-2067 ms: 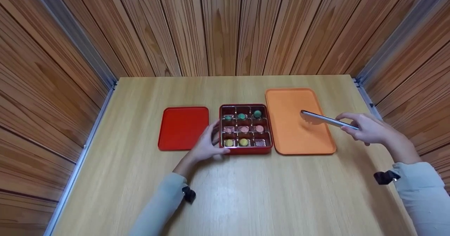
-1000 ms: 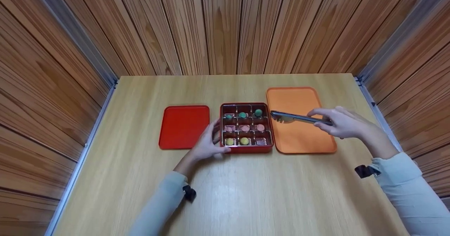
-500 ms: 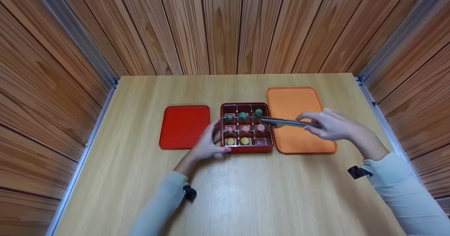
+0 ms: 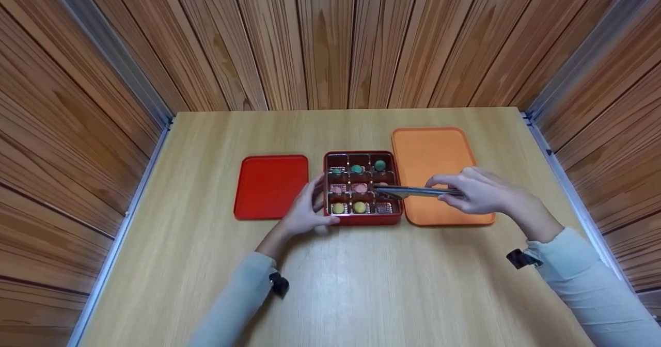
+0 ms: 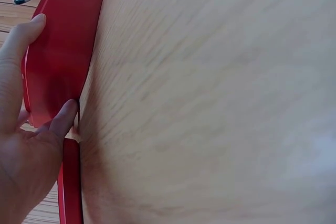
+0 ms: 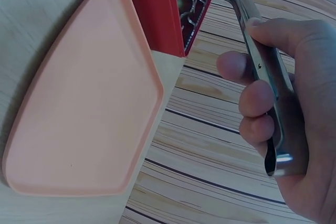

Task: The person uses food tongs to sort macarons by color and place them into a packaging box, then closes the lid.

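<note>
A dark red box [image 4: 364, 222] stands mid-table, its clear insert split into small compartments. Small round pieces sit in it: green [image 4: 380, 165] at the back, pink [image 4: 360, 188] in the middle row, yellow [image 4: 359, 207] in front. The front right compartment holds none. My left hand [image 4: 299, 215] grips the box's left front corner, thumb on the front wall [image 5: 63, 56] and fingers along the side. My right hand [image 4: 480, 191] holds metal tongs [image 6: 281, 103] by the handles. The tongs' tips reach over the middle row's right compartment and hide the pink piece there; whether they touch it, I cannot tell.
A flat red square lid or tray [image 4: 271, 187] lies left of the box. Close on the box's right lies an orange tray [image 4: 434, 151], partly under the right hand and tongs. Wood-patterned walls [image 4: 330, 42] enclose the table's back and sides.
My right hand has brought the tongs leftward from above the orange tray to over the box, then down toward the front onto the middle row. The left hand stays on the box.
</note>
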